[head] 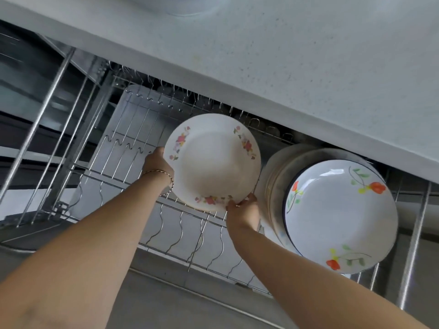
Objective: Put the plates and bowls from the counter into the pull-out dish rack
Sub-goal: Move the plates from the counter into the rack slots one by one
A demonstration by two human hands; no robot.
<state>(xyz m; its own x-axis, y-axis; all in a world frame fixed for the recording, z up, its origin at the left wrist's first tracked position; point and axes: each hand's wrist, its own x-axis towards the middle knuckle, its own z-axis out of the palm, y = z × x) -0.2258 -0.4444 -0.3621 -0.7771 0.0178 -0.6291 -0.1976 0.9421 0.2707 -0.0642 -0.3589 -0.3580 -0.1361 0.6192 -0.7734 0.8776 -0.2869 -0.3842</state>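
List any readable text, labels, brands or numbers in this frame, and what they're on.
None readable.
Plate held in the left hand and right hand: flower pattern only, no text.
Racked plate: orange flowers and a dark rim, no text.
Wire rack and counter: no label or brand visible.

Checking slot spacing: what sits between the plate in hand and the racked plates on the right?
In the head view only bare rack wire shows between the held plate and the stacked plates.
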